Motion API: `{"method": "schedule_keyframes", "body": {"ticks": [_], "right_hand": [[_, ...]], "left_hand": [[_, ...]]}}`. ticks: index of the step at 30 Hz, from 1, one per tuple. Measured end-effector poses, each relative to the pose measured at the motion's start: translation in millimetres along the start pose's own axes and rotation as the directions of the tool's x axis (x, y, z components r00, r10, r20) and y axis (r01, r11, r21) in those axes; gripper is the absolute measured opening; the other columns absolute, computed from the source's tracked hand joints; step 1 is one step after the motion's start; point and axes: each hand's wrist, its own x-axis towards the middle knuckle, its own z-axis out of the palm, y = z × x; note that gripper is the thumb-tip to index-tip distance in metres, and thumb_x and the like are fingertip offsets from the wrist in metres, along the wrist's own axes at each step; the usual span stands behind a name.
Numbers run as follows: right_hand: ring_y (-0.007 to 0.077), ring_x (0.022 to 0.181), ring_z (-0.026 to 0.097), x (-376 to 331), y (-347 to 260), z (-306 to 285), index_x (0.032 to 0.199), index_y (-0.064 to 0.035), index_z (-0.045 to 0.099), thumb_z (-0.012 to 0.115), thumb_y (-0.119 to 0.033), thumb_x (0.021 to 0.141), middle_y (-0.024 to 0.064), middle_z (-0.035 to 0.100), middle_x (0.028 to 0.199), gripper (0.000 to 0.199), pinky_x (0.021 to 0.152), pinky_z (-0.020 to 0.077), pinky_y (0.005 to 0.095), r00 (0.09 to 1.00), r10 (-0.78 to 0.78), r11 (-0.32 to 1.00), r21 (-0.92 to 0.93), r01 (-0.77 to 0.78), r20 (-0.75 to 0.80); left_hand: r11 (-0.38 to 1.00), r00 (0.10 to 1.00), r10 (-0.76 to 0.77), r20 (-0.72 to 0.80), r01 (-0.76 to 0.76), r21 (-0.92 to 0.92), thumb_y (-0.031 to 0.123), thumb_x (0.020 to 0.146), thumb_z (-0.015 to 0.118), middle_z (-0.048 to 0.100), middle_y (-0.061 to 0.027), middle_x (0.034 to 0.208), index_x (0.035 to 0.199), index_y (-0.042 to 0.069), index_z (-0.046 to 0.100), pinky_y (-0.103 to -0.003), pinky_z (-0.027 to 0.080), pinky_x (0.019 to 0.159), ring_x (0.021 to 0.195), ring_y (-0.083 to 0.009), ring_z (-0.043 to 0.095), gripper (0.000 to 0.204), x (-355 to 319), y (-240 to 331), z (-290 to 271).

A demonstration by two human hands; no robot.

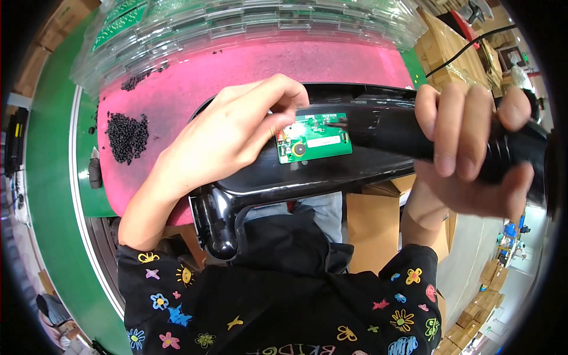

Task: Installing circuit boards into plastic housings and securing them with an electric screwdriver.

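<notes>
Fingertips of the left hand [228, 133] pinch and press the upper left edge of one small green circuit board [314, 139], which lies on the flat of a long glossy black plastic housing [284, 177]. Wrapped in a closed fist, the right hand [473, 148] clamps one black power screwdriver [414, 133], its tip lying over the board's upper right corner; whether it touches is hard to tell. One housing only, spanning the front edge of the pink mat [236, 65] and overhanging toward the person's lap. One heap of small black screws [126, 136] sits on the mat at left, well apart from the hands, with a few strays above it. Stacked clear trays [248, 23] holding more green boards line the far edge. Bare mat lies between heap and housing.
</notes>
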Motion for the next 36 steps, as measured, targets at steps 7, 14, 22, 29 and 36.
{"method": "schedule_keyframes", "body": {"ticks": [7,14,22,29,36], "right_hand": [[0.0121,0.053,0.044,-18,24,-18,0.111,-0.0074,0.05,0.056,-0.031,0.092,0.0004,0.048,0.064,0.031,0.06,0.0359,0.0307,0.965,0.15,0.975,-0.132,-0.181,-0.217],[0.0125,0.048,0.043,-20,36,-22,0.108,-0.0059,0.047,0.059,-0.019,0.091,0.0029,0.046,0.06,0.024,0.05,0.04,0.0304,0.952,0.133,0.983,-0.084,-0.162,-0.275],[0.0148,0.051,0.055,-13,38,-17,0.104,-0.0019,0.048,0.067,-0.003,0.083,0.0074,0.057,0.067,0.029,0.05,0.0487,0.0302,0.904,0.278,0.94,-0.1,-0.325,-0.326],[0.0058,0.069,0.052,-11,41,-25,0.092,-0.002,0.06,0.077,-0.01,0.078,-0.0023,0.057,0.077,0.024,0.062,0.0435,0.0253,0.929,0.257,0.928,-0.201,-0.314,-0.267],[0.0052,0.071,0.049,-8,44,-14,0.092,-0.0032,0.06,0.078,-0.012,0.077,-0.0041,0.055,0.076,0.026,0.064,0.0427,0.0251,0.893,0.305,0.91,-0.175,-0.376,-0.332]], "left_hand": [[0.946,0.99,0.058,0.131,-0.096,0.309,-0.004,0.088,0.059,0.058,-0.0147,0.091,0.106,0.0,0.06,-0.04,0.049,0.075,0.085,-0.0347,0.061,0.018,-6,-5,1],[0.897,0.98,-0.024,0.197,-0.066,0.438,-0.004,0.077,0.062,0.057,-0.0118,0.089,0.105,0.005,0.07,-0.039,0.05,0.073,0.085,-0.0297,0.062,0.031,-5,-7,2],[0.802,0.95,-0.202,0.238,0.02,0.597,-0.003,0.072,0.061,0.052,-0.0062,0.081,0.11,0.015,0.076,-0.037,0.049,0.067,0.079,-0.0243,0.058,0.044,-6,13,-1],[0.787,0.933,-0.266,0.242,0.065,0.614,-0.008,0.068,0.062,0.05,-0.007,0.079,0.111,0.017,0.076,-0.04,0.05,0.068,0.078,-0.025,0.057,0.051,-1,22,1],[0.778,0.937,-0.252,0.24,0.048,0.627,-0.009,0.066,0.063,0.05,-0.0073,0.079,0.111,0.017,0.076,-0.04,0.05,0.069,0.078,-0.0251,0.057,0.054,0,20,1]]}}
